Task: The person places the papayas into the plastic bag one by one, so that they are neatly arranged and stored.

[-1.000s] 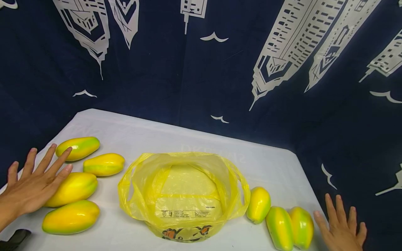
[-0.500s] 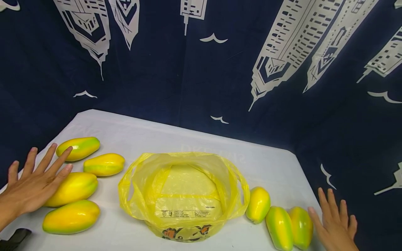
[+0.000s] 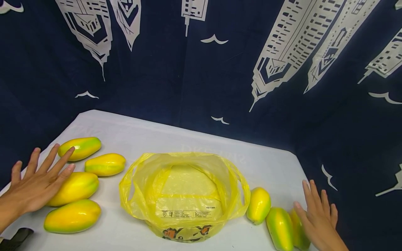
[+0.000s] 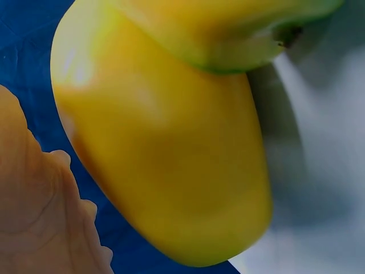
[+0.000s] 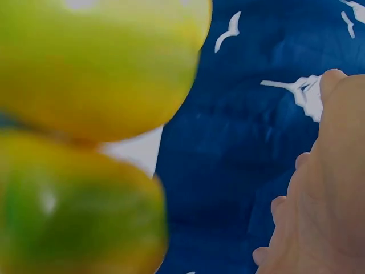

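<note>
You have a yellow plastic bag (image 3: 188,195) standing on the white table (image 3: 141,134), its mouth spread wide toward you and a handle loop at either side. Your left hand (image 3: 37,186) is to the left of the bag, fingers straight, fanned and released, reaching over part of the far papaya (image 3: 86,150) and the large papaya (image 3: 80,186); you cannot tell from here whether it touches either. Also left of the bag, the small papaya (image 3: 105,164) lies nearest its left handle, and the near papaya (image 3: 72,217) lies just in front of the large one. Your right hand (image 3: 320,212) is to the right of the bag, fingers likewise straight and released, partly covering the outer papaya (image 3: 298,232); contact there is unclear too. Between that fruit and the bag you have the middle papaya (image 3: 280,229), and then the inner papaya (image 3: 258,205) just beside the bag's right handle. A black object (image 3: 22,237) sits well left of the bag, and a dark blue curtain (image 3: 176,87) with white buildings and birds hangs beyond it.
</note>
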Demonstrator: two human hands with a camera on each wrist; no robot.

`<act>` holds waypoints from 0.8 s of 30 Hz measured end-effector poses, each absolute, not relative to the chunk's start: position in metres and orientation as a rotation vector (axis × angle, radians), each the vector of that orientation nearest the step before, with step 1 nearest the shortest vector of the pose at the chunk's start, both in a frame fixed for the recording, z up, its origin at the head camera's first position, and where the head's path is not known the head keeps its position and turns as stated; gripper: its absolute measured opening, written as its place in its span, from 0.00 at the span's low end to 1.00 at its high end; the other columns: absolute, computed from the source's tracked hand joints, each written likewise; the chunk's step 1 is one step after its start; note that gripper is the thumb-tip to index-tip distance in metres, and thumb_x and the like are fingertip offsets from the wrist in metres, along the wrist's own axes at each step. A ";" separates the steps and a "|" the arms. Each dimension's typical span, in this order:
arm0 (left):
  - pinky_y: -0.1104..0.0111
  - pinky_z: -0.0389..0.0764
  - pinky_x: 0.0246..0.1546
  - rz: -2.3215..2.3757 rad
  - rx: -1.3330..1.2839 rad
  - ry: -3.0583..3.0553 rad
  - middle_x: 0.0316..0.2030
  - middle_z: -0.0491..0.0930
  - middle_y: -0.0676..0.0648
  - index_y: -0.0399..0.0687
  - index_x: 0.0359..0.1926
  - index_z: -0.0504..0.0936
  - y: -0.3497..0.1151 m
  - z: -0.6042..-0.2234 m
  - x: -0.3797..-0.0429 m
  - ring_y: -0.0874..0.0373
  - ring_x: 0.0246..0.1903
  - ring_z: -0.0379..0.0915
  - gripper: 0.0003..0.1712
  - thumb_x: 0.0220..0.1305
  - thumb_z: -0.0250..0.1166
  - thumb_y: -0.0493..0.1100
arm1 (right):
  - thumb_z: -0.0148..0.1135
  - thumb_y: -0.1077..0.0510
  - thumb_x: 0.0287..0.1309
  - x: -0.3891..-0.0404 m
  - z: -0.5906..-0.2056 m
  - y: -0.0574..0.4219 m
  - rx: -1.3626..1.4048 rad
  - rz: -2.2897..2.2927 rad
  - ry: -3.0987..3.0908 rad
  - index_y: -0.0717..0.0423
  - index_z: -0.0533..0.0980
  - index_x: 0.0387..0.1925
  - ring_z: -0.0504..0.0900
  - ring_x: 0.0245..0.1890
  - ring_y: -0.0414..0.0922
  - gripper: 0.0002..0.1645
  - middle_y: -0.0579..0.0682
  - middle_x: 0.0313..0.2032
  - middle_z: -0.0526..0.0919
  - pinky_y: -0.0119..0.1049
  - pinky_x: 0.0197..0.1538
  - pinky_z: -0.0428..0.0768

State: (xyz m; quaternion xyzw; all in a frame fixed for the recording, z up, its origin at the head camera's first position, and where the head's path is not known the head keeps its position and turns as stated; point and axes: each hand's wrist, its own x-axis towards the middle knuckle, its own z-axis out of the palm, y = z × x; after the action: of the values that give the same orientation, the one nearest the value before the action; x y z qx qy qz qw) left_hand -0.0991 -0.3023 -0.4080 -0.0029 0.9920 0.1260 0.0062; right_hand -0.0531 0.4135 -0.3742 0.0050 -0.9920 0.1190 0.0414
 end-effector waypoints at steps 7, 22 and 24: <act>0.32 0.07 0.59 0.400 0.002 3.105 0.74 0.11 0.39 0.58 0.78 0.24 -0.301 -0.408 -0.100 0.28 0.68 0.01 0.42 0.77 0.30 0.68 | 0.40 0.46 0.78 -0.058 -0.369 0.383 0.148 0.439 -2.975 0.44 0.30 0.80 0.18 0.75 0.65 0.43 0.52 0.79 0.22 0.70 0.66 0.15; 0.30 0.09 0.58 0.430 -0.021 3.046 0.74 0.13 0.33 0.57 0.78 0.24 -0.305 -0.409 -0.101 0.23 0.67 0.04 0.43 0.76 0.30 0.69 | 0.46 0.45 0.77 -0.074 -0.362 0.336 0.219 0.580 -3.016 0.35 0.33 0.80 0.21 0.77 0.63 0.45 0.49 0.80 0.25 0.72 0.68 0.24; 0.29 0.09 0.58 0.438 -0.018 3.039 0.74 0.13 0.32 0.57 0.78 0.24 -0.306 -0.409 -0.101 0.23 0.67 0.04 0.43 0.76 0.30 0.69 | 0.47 0.45 0.76 -0.076 -0.360 0.331 0.237 0.619 -3.016 0.34 0.33 0.80 0.21 0.77 0.63 0.44 0.48 0.80 0.25 0.74 0.68 0.25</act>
State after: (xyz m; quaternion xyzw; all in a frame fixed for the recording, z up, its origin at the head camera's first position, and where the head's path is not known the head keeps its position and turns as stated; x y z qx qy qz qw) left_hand -0.1012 -0.3060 -0.4092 -0.0058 0.9891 0.1426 0.0357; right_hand -0.0761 0.3315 -0.3600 0.0767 -0.9763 0.2004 0.0268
